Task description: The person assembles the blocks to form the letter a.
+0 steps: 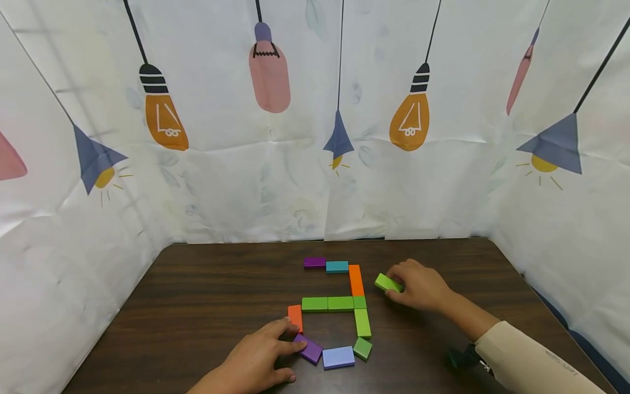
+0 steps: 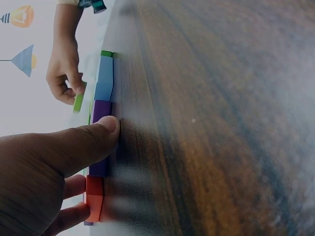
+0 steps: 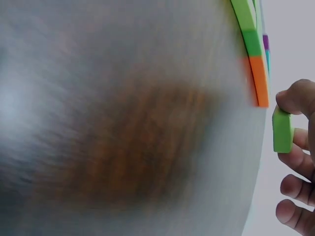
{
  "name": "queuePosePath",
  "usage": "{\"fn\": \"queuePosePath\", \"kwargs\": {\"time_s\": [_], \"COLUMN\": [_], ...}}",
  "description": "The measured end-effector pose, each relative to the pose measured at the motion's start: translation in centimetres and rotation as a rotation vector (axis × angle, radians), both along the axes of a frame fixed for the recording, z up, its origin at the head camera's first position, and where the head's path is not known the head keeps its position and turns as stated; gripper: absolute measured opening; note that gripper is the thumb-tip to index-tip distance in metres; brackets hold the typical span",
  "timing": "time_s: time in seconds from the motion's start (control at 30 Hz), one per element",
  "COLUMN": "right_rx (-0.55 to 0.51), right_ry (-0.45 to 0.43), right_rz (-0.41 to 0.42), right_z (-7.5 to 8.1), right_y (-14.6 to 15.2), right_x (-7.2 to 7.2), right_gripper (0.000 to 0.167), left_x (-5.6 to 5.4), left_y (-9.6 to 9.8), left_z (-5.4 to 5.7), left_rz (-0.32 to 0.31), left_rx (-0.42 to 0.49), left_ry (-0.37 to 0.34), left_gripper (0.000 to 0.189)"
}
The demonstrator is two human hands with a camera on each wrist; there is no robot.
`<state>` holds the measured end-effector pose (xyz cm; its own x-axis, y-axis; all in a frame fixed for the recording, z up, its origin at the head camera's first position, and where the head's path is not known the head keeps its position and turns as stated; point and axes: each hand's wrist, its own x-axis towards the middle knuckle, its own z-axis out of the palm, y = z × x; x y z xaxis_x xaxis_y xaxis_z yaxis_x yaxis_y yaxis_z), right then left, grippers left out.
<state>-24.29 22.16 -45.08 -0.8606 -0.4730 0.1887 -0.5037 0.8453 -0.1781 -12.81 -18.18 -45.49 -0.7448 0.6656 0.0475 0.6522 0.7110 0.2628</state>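
In the head view, my right hand [image 1: 418, 285] pinches a light green block [image 1: 388, 283] between thumb and fingers, to the right of a figure of coloured blocks. The right wrist view shows this green block [image 3: 282, 131] held by the thumb and fingertips. At the lower left of the figure, my left hand [image 1: 258, 353] has its fingers loosely extended, touching a purple block [image 1: 311, 351] and an orange-red block [image 1: 295, 317]. Its thumb lies near the purple block [image 2: 101, 167] in the left wrist view. A pale blue block [image 1: 338, 358] lies right of the purple one.
The dark wooden table [image 1: 221, 295] carries several more blocks: a purple one [image 1: 315, 263], a teal one [image 1: 337, 267], an orange one [image 1: 356, 280] and several green ones [image 1: 340, 304]. Behind stands a white curtain [image 1: 295, 186] printed with lamps.
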Motion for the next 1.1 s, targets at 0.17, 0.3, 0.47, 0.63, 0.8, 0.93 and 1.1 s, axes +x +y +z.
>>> {"fn": "queuePosePath", "kwargs": {"time_s": [0.17, 0.3, 0.47, 0.63, 0.8, 0.93, 1.1], "right_rx": [0.003, -0.007, -0.011, -0.021, -0.029, -0.027, -0.037], "right_ry": [0.028, 0.038, 0.040, 0.032, 0.016, 0.014, 0.016], "right_rz": [0.030, 0.062, 0.085, 0.114, 0.135, 0.163, 0.203], "right_z": [0.1, 0.2, 0.3, 0.4, 0.3, 0.2, 0.2], "right_y": [0.0, -0.1, -0.2, -0.3, -0.3, -0.4, -0.5], "right_x": [1.5, 2.6, 3.8, 4.9, 6.2, 7.0, 7.8], "right_gripper": [0.031, 0.031, 0.032, 0.031, 0.030, 0.031, 0.031], "left_x": [0.0, -0.1, -0.1, 0.0, 0.0, 0.0, 0.1], "left_y": [0.0, 0.0, 0.0, 0.1, 0.1, 0.1, 0.1], "left_z": [0.0, 0.0, 0.0, 0.0, 0.1, 0.1, 0.0], "left_rz": [0.004, 0.004, 0.004, 0.009, 0.007, 0.009, 0.012], "left_rx": [0.000, 0.002, 0.000, -0.004, -0.006, -0.014, -0.020], "left_ry": [-0.010, -0.012, -0.006, -0.002, 0.003, 0.003, 0.002], "left_gripper": [0.055, 0.056, 0.055, 0.055, 0.055, 0.055, 0.055]}}
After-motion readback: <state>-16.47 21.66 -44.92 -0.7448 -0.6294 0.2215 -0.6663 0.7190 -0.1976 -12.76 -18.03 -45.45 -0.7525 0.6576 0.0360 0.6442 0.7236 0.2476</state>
